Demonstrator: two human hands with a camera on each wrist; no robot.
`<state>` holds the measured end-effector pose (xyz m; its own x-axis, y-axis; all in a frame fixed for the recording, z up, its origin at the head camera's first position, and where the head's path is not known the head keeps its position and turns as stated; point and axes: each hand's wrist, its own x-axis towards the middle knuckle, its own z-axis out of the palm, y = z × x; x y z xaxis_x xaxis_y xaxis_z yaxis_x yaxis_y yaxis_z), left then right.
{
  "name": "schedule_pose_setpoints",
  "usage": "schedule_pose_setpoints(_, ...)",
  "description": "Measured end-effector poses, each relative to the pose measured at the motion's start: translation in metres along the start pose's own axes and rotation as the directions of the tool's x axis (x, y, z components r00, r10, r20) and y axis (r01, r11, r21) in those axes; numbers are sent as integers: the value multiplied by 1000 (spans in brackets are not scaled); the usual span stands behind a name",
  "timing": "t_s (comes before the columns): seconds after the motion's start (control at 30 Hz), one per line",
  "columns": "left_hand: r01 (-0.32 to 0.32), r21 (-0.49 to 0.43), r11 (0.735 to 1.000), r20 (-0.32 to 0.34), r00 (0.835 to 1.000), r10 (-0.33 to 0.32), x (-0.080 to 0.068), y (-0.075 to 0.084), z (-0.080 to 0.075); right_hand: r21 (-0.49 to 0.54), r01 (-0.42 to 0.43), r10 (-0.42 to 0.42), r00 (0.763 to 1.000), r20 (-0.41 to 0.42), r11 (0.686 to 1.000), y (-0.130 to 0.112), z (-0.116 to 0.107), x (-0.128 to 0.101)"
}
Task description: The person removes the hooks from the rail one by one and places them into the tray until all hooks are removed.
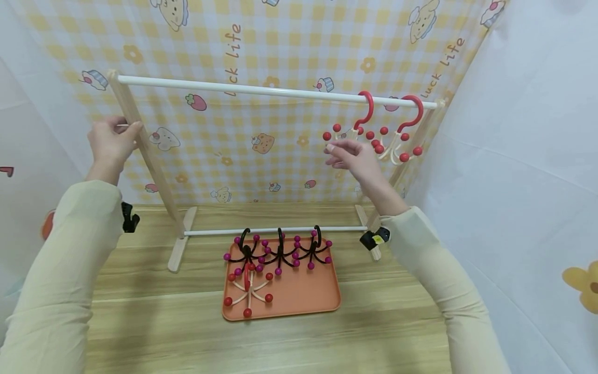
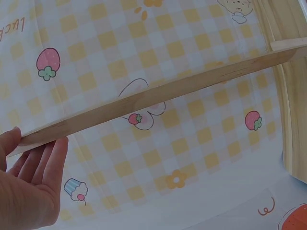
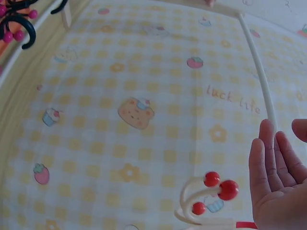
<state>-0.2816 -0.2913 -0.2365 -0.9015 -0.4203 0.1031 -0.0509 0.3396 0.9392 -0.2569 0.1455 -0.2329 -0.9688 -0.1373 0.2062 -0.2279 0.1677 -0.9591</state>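
Observation:
My left hand (image 1: pixel 112 140) holds the left wooden post (image 1: pixel 154 176) of a rack near its top, thumb on one side and fingers on the other. Two multi-armed hangers hang from the rack's white top rail (image 1: pixel 243 89) near its right end; they have red hooks, cream arms and red ball tips. My right hand (image 1: pixel 357 158) is just below and in front of the inner hanger (image 1: pixel 367 106), overlapping it in the head view. In the right wrist view its fingers (image 3: pixel 271 167) are extended and hold nothing. The outer hanger (image 1: pixel 417 109) is beside it, by the right post.
On the wooden table (image 1: pixel 299 343), an orange tray (image 1: pixel 303 296) bears three black hangers (image 1: pixel 280 253) with magenta ball tips and one red-hooked hanger (image 1: pixel 249 291). A lower white bar (image 1: pixel 205 232) runs behind the tray. Checked yellow cloth (image 1: pixel 289 57) covers the back.

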Motion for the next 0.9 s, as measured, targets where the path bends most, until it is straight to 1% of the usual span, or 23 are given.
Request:
schedule_pose_setpoints(0.13, -18, 18, 1000, -4, 1000, 18, 0, 0, 1, 8, 38, -38, 999, -39, 999, -9, -11, 4)
schedule_pose_setpoints(0.37, -13, 15, 1000, -5, 1000, 13, 0, -1, 1, 27, 66, -62, 991, -120, 997, -21, -28, 9)
schedule_pose_setpoints(0.53, -13, 20, 1000, 0, 1000, 13, 0, 0, 0, 102, 115, -94, 977, -189, 988, -27, -41, 12)
schedule_pose_setpoints(0.7, -16, 18, 1000, 7, 1000, 15, 0, -1, 0, 189, 126, -74, 962, -263, 974, -32, -55, 16)
schedule_pose_setpoints(0.9, -12, 35, 999, 11, 1000, 12, 2, -1, 0, 179, 87, -22, 941, -339, 980, -32, -67, 19)
